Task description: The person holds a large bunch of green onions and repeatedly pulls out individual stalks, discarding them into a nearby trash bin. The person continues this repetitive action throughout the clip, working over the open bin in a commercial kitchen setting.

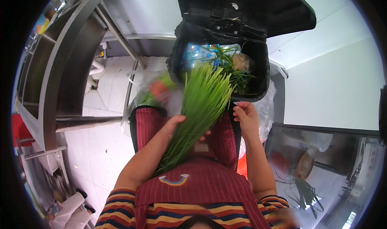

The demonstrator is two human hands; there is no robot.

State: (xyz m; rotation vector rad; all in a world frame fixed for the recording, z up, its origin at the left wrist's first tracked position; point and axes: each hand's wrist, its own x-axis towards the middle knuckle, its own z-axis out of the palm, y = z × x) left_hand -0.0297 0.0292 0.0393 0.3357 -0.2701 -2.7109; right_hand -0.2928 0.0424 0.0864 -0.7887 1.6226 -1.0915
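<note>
A thick bunch of long green garlic chives [198, 117] lies slanted over my lap, its pale cut ends pointing at an open black trash bin [219, 97]. My left hand [175, 126] is closed around the middle of the bunch, thumb on top and fingertips showing past its right side. Just right of the stalks, my right hand [246, 117] is raised near the bin's rim with thumb and index finger pinched together; whether a thin scrap is between them cannot be told. Inside the bin are loose green leaves [226, 58], blue-and-white plastic packaging [198, 55] and a crumpled clear wrapper [242, 62].
The bin's black lid [248, 5] stands raised at the back. A clear plastic bag [151, 91] with greens is left of the bin; another plastic bag [268, 108] is at its right. A metal-framed counter [65, 56] stands left. Leaves [305, 192] lie at the lower right.
</note>
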